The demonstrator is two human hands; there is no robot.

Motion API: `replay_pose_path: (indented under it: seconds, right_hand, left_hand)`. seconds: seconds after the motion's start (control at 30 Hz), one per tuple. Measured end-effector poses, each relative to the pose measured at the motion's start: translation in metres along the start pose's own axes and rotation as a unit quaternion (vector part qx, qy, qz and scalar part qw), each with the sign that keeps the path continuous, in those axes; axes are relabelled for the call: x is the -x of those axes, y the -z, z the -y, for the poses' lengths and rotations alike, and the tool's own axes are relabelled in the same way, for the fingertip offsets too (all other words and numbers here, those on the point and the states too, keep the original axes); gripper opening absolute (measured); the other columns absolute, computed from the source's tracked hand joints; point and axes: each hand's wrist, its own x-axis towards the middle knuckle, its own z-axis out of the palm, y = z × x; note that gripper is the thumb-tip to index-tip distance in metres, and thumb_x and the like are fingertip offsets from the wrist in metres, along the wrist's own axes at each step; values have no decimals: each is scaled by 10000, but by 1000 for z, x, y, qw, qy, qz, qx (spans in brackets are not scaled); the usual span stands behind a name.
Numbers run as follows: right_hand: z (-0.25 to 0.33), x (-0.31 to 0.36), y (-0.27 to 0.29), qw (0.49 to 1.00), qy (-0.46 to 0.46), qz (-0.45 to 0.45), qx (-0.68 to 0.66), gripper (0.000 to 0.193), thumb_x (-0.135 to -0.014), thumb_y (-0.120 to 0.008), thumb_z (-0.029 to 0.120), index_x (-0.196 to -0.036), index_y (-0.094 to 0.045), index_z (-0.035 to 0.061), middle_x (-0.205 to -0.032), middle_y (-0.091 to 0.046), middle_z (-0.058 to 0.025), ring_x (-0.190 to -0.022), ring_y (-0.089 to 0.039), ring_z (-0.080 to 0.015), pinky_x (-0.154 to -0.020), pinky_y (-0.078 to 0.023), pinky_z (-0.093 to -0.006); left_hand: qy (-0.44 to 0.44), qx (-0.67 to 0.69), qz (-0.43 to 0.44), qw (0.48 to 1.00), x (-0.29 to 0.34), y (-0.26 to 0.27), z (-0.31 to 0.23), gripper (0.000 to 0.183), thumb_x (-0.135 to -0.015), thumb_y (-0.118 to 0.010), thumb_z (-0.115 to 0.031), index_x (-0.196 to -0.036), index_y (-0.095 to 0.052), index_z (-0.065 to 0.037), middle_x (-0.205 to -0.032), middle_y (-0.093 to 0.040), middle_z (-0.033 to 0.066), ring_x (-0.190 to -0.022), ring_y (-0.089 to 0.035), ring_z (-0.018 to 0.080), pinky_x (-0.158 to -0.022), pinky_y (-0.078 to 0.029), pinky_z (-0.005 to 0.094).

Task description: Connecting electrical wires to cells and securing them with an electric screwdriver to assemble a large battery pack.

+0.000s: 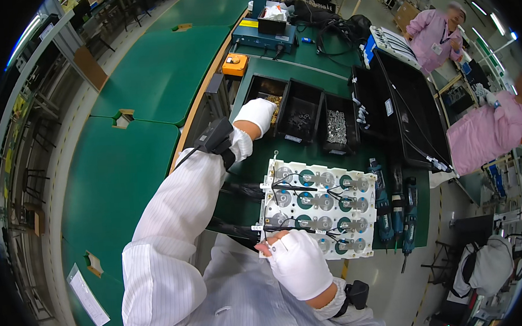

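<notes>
My left hand, in a white glove, reaches over the near edge of a black bin with small brass-coloured parts. Its fingertips are hidden inside, so whether they grip anything does not show. My right hand, gloved with bare fingertips, is closed at the near left corner of a white panel. What its thumb and fingers pinch is too small to make out. Round metal parts with clear pieces between them sit in rows on the panel. Thin black wires cross it, and black sleeved cables leave its left side.
Beside the first bin stand a bin of dark parts and one of silvery parts. Several power screwdrivers lie right of the panel. An orange box and a blue device are farther back. Co-workers in pink stand at right.
</notes>
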Motion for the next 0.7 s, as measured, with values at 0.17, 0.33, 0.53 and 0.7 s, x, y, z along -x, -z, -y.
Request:
replay_pose_path:
  seconds: [0.17, 0.33, 0.53, 0.7]
  right_hand:
    - [5, -3, 9, 998, 47, 22, 40, 208, -809, -750, 133, -998, -687, 75, -972, -651, -59, -905, -614, -267, -780, -507, -397]
    - [0, 0, 5, 998, 55, 11, -4, 290, -781, -736, 90, -1068, -699, 103, -1056, -645, -62, -955, -608, -292, -821, -504, -411]
    - [-7, 1, 7, 996, 41, 1, -81, 313, -759, -738, 28, -1063, -718, 97, -1055, -653, -66, -937, -619, -292, -807, -510, -410]
    - [-2, 1, 9, 995, 18, -60, -81, 236, -795, -753, 34, -1024, -732, 86, -985, -673, -67, -855, -641, -279, -730, -524, -395]
  left_hand:
    - [25, -39, 26, 999, -2, -5, 9, 209, -821, -693, -7, -1015, -769, -31, -1014, -741, 219, -971, -722, 381, -882, -584, 423]
    - [47, -29, 28, 998, -5, -11, 17, 208, -808, -661, -30, -993, -754, -40, -986, -730, 227, -957, -706, 403, -893, -566, 449]
    - [81, -15, 34, 996, 4, -5, 16, 189, -825, -704, -78, -992, -762, -9, -997, -730, 244, -962, -714, 403, -883, -574, 435]
    - [128, 15, 50, 990, 8, 2, 11, 200, -831, -708, -90, -1001, -772, -4, -1014, -730, 257, -966, -721, 400, -890, -580, 430]
